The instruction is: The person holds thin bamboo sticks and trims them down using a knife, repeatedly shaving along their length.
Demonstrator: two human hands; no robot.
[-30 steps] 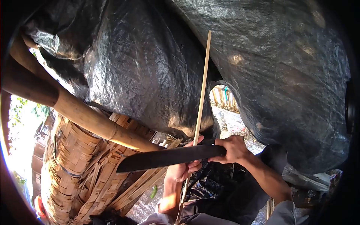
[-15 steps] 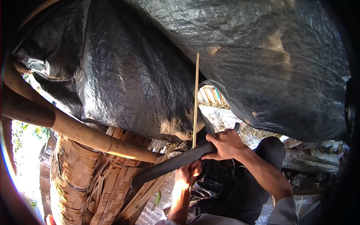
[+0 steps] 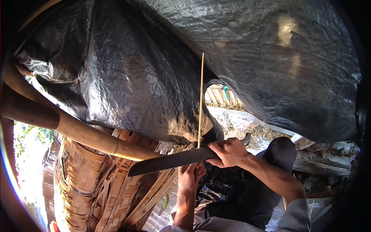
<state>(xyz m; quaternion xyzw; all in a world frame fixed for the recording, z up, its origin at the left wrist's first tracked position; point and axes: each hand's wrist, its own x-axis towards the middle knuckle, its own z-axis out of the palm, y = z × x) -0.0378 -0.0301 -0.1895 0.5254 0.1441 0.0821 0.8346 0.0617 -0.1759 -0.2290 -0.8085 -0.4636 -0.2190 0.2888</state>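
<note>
My right hand (image 3: 231, 152) is closed on a machete (image 3: 170, 161), whose broad dark blade reaches left across the front of me. Just below the blade, my left hand (image 3: 189, 176) is closed around a thin bamboo strip (image 3: 201, 100). The strip stands almost upright, its pale tip high against the dark tarp. Where blade and strip cross, I cannot tell exactly how they touch. The strip's lower end is hidden by my left hand and forearm.
A dark plastic tarp (image 3: 131, 77) hangs ahead and overhead. A thick bamboo pole (image 3: 89, 136) crosses at left above rolled woven bamboo matting (image 3: 77, 181). Loose bamboo strips (image 3: 152, 197) lean beside it. My bent knee (image 3: 281, 152) is at right.
The machete has turned closer to level, its tip rising and its handle end dropping. The bamboo strip has turned slightly in my left hand, which stays near the same spot.
</note>
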